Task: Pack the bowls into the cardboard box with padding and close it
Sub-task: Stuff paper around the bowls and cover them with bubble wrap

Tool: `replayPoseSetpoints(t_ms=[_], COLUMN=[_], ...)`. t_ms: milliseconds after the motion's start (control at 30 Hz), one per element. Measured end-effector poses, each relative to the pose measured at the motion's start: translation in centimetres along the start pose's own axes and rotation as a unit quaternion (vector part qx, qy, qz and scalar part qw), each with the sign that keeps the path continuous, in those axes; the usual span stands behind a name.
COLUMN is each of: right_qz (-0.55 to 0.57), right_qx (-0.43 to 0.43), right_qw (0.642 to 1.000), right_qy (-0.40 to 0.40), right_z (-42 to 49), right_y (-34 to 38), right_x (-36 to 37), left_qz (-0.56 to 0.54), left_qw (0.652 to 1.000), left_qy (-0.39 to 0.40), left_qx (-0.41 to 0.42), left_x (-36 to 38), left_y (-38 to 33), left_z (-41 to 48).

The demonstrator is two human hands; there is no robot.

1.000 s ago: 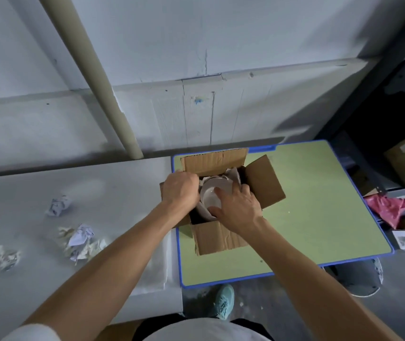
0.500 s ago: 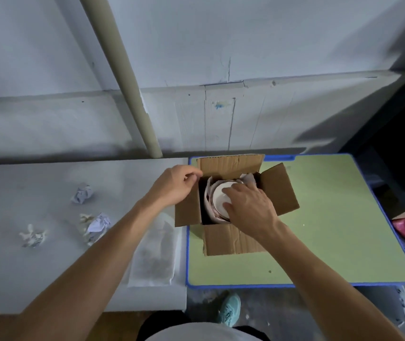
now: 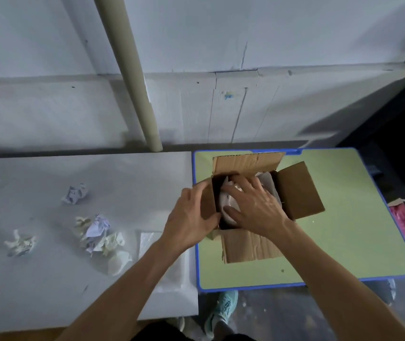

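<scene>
— Since half a second ago the left hand has slid from the top edge of the box's left flap down its outer face, and the right hand has spread wider over the contents.

— What does it all stand on?

— Two tables pushed side by side. The cardboard box sits on a green table with a blue rim; left of it is a pale grey table. Behind both runs a whitish wall with a beige pipe slanting down it. The floor below is dark, and one teal shoe shows there.

— And the fingers?

— Left fingers lie open against the flap's outer side, thumb near its lower edge, pressing rather than clenching. Right fingers are splayed flat on a pale bowl wrapped in white padding inside the box; not closed around it.

— Counts?

— One box, four flaps, all open. At least one bowl visible; whether more lie under the hand I cannot tell. On the grey table: three separate patches of crumpled paper, one wad far back, one at the left, one cluster in the middle, plus a flat white sheet by the table edge. A red cloth lies off to the right.
</scene>
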State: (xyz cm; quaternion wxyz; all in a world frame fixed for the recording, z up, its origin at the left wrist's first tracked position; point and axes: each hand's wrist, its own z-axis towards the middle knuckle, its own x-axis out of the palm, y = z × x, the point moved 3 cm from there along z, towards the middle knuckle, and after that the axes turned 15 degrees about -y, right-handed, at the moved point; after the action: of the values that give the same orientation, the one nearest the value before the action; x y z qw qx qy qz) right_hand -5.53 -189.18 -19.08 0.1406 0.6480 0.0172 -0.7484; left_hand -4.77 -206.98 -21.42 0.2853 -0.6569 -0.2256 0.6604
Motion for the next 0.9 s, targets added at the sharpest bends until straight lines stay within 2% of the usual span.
replayPoseSetpoints(t_ms=[133,367,533,633,733,900], right_qz=[-0.007,0.054,0.041,0.012,0.036,0.061], right_qx=[0.012,0.052,0.057,0.032,-0.005,-0.057], right_qw=[1.0,0.996,0.997,0.998,0.994,0.993], right_qy=[-0.009,-0.038,-0.026,-0.051,-0.106,-0.083], right_z=[-0.6,-1.3,-1.0,-0.6,0.6,2.3], right_y=[-0.3,-1.1,-1.0,0.1,2.2,7.1], right_x=[0.4,0.6,1.0,0.4,-0.8,-0.5], left_qz=[0.033,0.023,0.01,0.019,0.035,0.092], left_qw=[0.999,0.999,0.998,0.998,0.998,0.996], left_qy=[-0.009,0.033,0.058,0.06,0.038,0.018], left_qx=[0.019,0.005,0.004,0.021,0.027,-0.006], left_x=[0.5,0.5,0.6,0.2,-1.5,-4.7], left_y=[0.0,0.6,0.7,0.8,1.7,4.9], left_z=[1.2,2.2,2.3,2.3,2.3,2.2])
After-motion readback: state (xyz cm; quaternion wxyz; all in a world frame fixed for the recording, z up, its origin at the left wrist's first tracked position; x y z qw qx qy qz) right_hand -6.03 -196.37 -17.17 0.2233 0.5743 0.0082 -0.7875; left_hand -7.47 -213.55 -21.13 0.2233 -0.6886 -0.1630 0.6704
